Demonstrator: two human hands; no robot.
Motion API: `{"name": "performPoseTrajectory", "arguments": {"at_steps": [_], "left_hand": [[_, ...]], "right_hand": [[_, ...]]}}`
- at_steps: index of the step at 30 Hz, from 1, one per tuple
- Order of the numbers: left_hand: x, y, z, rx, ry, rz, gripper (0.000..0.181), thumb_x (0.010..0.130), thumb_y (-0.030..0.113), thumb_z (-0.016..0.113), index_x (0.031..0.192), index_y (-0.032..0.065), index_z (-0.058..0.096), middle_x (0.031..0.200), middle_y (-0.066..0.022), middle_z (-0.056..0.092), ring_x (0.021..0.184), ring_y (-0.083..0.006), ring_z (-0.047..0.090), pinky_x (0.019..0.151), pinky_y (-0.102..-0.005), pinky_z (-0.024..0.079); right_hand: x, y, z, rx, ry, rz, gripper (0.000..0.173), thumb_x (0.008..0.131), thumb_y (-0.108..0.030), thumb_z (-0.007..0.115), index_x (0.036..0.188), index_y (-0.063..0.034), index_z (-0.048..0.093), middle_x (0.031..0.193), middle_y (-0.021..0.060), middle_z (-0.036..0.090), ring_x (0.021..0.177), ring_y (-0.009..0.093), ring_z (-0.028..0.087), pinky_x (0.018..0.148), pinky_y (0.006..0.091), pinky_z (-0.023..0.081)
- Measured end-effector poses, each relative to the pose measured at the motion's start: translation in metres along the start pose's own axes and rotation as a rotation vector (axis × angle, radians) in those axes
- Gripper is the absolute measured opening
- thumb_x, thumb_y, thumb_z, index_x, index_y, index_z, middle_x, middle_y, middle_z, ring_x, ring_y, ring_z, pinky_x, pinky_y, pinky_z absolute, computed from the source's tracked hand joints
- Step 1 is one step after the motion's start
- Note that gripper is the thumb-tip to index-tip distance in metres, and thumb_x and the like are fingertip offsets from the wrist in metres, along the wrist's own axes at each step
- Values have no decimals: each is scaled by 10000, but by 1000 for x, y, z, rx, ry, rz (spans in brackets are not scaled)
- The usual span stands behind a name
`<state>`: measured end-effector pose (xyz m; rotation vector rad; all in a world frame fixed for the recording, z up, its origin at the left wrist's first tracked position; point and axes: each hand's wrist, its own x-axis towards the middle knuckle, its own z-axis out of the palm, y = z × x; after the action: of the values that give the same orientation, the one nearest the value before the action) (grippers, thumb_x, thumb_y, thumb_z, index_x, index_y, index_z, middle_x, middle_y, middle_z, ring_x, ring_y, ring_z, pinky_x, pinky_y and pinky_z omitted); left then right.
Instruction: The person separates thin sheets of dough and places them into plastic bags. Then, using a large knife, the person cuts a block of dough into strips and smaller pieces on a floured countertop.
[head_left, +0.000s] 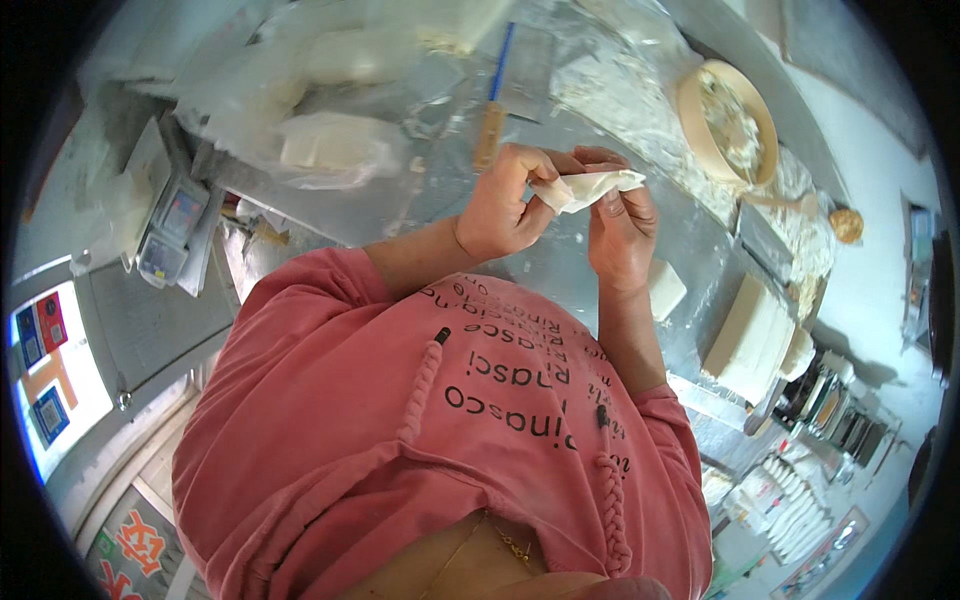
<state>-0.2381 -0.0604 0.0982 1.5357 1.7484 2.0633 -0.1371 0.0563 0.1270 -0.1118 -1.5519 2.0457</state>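
My left hand (504, 196) and my right hand (624, 229) are raised close together above a grey metal worktop (450, 196). Between them is a thin white folded sheet (589, 189), which looks like dough, pinched by the fingers of both hands. My left fingers curl over its near-left end, while my right thumb presses on its right part. Just below my right wrist, a small pale block (666, 291), possibly stacked wrappers, lies on the metal. Past my left hand rests a broad blade (529, 75) with a blue spine and a wooden handle (489, 136).
A round tan bowl (763, 135) holds a whitish mixture at the far right, on a floury surface (622, 94). A long pale block (750, 337) sits right. Clear plastic wraps a white block (330, 146) at left. A metal roller machine (840, 412) stands beyond the right edge.
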Motion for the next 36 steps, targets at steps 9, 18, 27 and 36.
{"name": "performPoseTrajectory", "arguments": {"at_steps": [9, 18, 27, 36], "left_hand": [[-2, 7, -140, 145, 87, -56, 302, 755, -27, 630, 1026, 32, 510, 878, -105, 594, 723, -195, 602, 642, -294, 481], [-53, -20, -105, -168, -301, -976, 200, 856, 158, 594, 952, -8, 536, 753, -49, 576, 654, -106, 523, 608, -257, 446], [-66, -23, 75, -356, -843, -1243, 260, 836, 261, 593, 935, 20, 593, 761, -10, 572, 648, -92, 502, 568, -229, 417], [-82, -35, 241, 303, -566, -1018, 480, 782, 391, 537, 1061, 5, 602, 950, -223, 635, 886, -335, 619, 739, -419, 482]], "right_hand": [[46, 15, 105, -367, -57, 104, 132, 896, -70, 542, 986, 7, 601, 931, 72, 603, 879, 131, 567, 776, 244, 439], [51, -9, -86, -487, 524, 402, 222, 838, -214, 611, 949, -22, 590, 856, 48, 588, 767, 179, 596, 640, 324, 509], [-86, -75, -231, -939, 845, 673, 276, 847, -373, 535, 755, -116, 577, 719, 0, 513, 619, 132, 442, 569, 301, 353], [-153, 21, -193, -399, 624, 871, 528, 890, -432, 522, 1098, 52, 562, 1003, 112, 605, 851, 183, 551, 728, 334, 442]]}}
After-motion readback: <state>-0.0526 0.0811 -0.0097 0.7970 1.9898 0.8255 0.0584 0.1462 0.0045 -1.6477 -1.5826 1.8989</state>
